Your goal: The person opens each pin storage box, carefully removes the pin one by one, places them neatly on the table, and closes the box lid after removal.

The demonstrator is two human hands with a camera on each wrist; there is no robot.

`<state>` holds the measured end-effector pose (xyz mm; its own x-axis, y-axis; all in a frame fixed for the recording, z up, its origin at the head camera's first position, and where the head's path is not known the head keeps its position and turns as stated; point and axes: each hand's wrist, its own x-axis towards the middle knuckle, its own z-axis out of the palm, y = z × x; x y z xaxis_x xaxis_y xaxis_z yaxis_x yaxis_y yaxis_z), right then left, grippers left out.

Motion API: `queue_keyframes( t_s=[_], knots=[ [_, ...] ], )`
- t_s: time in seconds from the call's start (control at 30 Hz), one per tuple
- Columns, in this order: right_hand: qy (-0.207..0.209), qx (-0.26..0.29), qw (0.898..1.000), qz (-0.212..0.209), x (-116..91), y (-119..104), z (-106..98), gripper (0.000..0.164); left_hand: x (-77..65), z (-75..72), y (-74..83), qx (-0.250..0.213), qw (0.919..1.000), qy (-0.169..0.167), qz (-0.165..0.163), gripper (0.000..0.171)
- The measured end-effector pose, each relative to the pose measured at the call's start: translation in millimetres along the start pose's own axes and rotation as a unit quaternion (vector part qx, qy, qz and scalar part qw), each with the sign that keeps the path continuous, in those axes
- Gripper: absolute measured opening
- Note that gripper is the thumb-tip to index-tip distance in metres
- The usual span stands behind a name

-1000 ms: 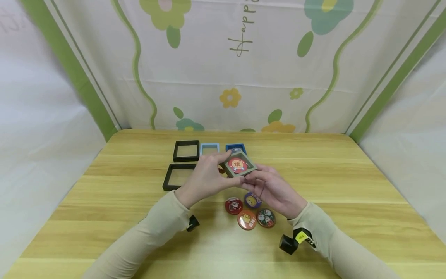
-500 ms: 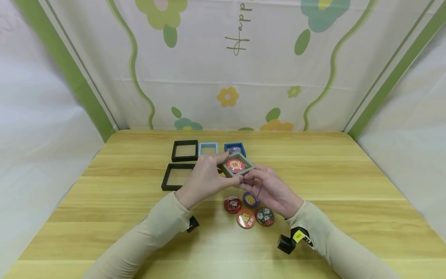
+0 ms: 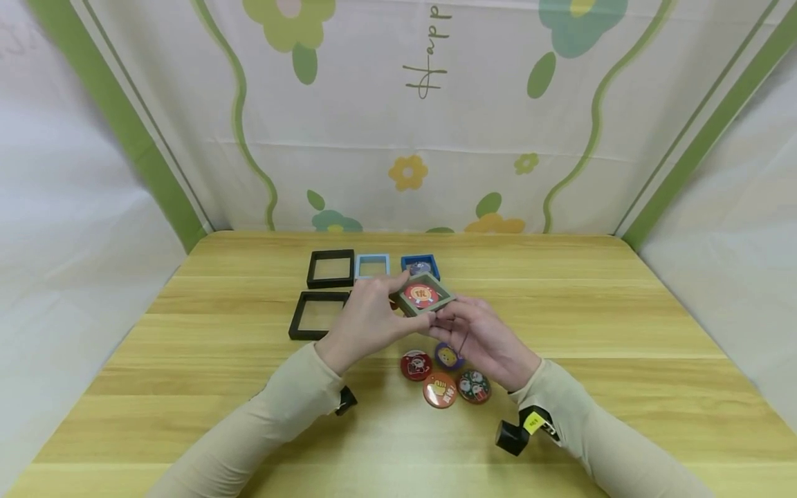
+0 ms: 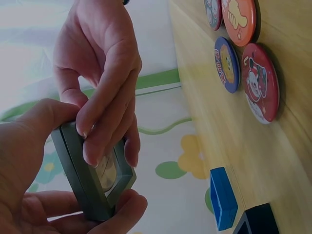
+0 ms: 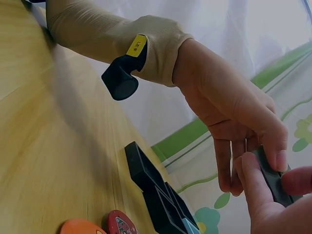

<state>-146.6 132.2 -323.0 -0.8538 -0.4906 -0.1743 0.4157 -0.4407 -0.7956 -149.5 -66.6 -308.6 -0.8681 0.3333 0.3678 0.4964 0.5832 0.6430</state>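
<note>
Raised over the table is a small grey-green display frame (image 3: 406, 306) with a red round badge (image 3: 421, 295) showing inside its opening. My left hand (image 3: 369, 315) grips it, thumb on the near edge and fingers along the far one. At its right corner my right hand (image 3: 488, 339) pinches the frame, some fingers lying underneath. The left wrist view shows those right fingers (image 4: 100, 129) across the frame's back, partly hiding the badge's underside. Below the hands lie a dark red badge (image 3: 416, 365), an orange thumbs-up badge (image 3: 440, 390), a green patterned badge (image 3: 474, 386) and a purple badge (image 3: 448, 355).
Behind the hands stand a black frame (image 3: 309, 270), a larger black frame (image 3: 295, 317) partly covered by the left hand, and a light blue frame (image 3: 372, 256). A blue frame (image 3: 429, 259) holds a bluish badge (image 3: 420, 268). A printed curtain (image 3: 349, 173) closes off the table's back edge.
The grey-green frame has tipped slightly flatter in the hands. Both hands keep their hold, and the badges and other frames lie as before; the head view has shifted a little.
</note>
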Motion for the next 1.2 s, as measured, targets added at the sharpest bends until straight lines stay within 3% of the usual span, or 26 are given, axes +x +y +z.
queue_keyframes(
  t_s=[0.4,0.7,0.9,1.2],
  knots=[
    [-0.005,-0.014,1.0,-0.024,0.2,1.0,-0.1,0.05,0.2,-0.8,0.6,-0.023,0.9994,0.023,0.014,0.071],
    [-0.045,-0.009,0.997,-0.057,1.5,0.5,0.1,0.05,1.5,-3.8,-0.2,-0.007,0.9994,0.034,0.003,0.072],
    [-0.04,-0.022,0.996,-0.072,2.1,0.4,1.8,0.046,1.7,-5.2,-0.8,-0.013,0.9991,0.04,0.008,0.071],
    [-0.033,-0.026,0.995,-0.091,2.2,0.4,-0.3,0.033,1.6,-8.0,1.6,-0.032,0.9985,0.043,-0.009,0.068]
  ],
)
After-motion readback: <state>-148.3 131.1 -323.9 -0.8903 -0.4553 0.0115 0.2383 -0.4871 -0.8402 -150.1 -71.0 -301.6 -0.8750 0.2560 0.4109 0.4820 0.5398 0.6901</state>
